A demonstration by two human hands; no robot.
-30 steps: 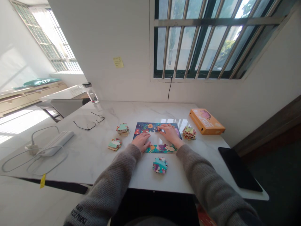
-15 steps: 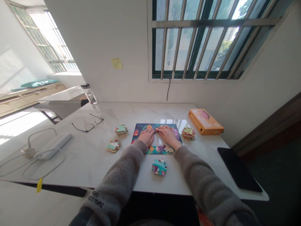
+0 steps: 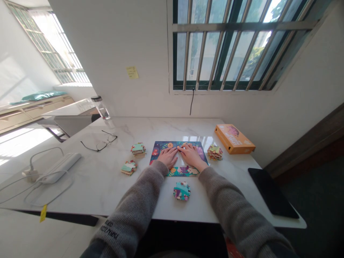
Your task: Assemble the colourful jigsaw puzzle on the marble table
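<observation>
A colourful jigsaw puzzle [image 3: 184, 172] lies on the table in front of me, its joined pieces forming a border around a white middle. My left hand [image 3: 168, 157] rests palm down over its left part, fingers stretched toward the upper strip. Across from it, my right hand [image 3: 191, 156] also lies flat, its fingertips on the upper strip close to the left ones. Any small piece beneath the fingertips is hidden. Nearest to me, below the puzzle, sits a pile of teal puzzle pieces [image 3: 182, 191].
Left of the puzzle are two stacks of pieces, a farther stack [image 3: 138, 150] and a nearer stack [image 3: 129, 167]. To the right stand another stack [image 3: 214, 152], an orange box [image 3: 234, 139] and a black tablet [image 3: 272, 193]. Glasses [image 3: 102, 145], a power strip [image 3: 62, 167] and a bottle [image 3: 101, 108] lie leftward.
The view has shifted very slightly. Both hands stay on the puzzle's upper strip, with only tiny finger movement; the piles are unchanged.
</observation>
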